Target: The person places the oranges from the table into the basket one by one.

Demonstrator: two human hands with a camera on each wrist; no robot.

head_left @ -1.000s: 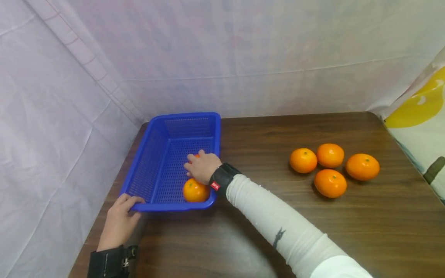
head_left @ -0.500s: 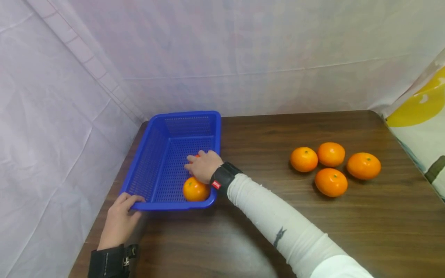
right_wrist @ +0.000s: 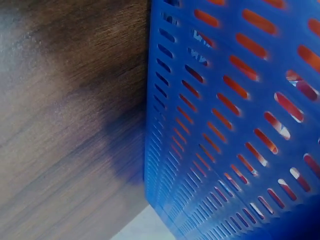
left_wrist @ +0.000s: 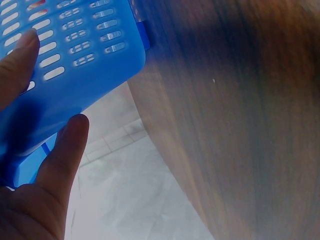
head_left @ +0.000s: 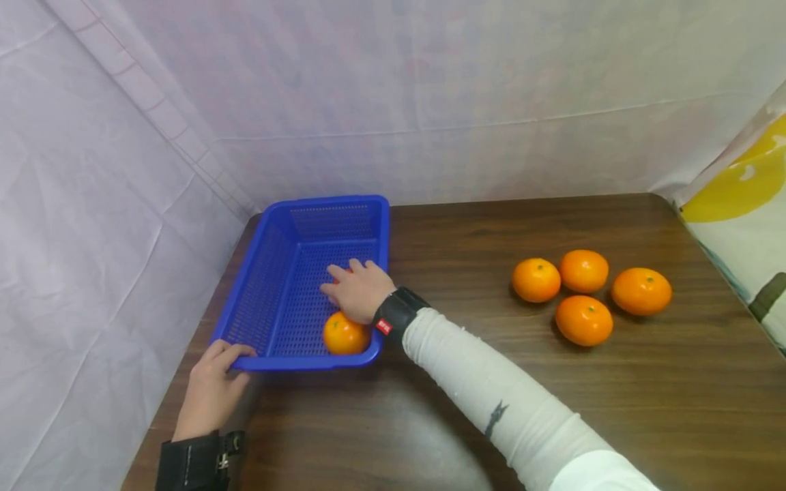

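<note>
A blue plastic basket (head_left: 282, 363) with slotted walls sits at the table's left. My left hand (head_left: 211, 389) grips its near left corner, fingers over the rim; in the left wrist view a thumb and a finger (left_wrist: 65, 155) flank the blue wall. My right hand (head_left: 361, 292) is inside the basket, its fingers spread over an orange fruit (head_left: 340, 275) that it mostly covers. Nearer me, a second orange fruit, a mandarin (head_left: 346, 334), lies in the near right corner. From the right wrist, the basket wall (right_wrist: 210, 115) hides the hand; orange colour shows through the slots.
Several mandarins (head_left: 583, 320) stand grouped on the right of the brown wooden table (head_left: 454, 259). White cloth (head_left: 430, 102) hangs behind the table and along its left side. A printed cloth (head_left: 737, 191) borders the right edge.
The right hand's fingers have straightened and spread over the fruit in the basket, with the hand slightly raised. The left hand and the basket stay where they were.
</note>
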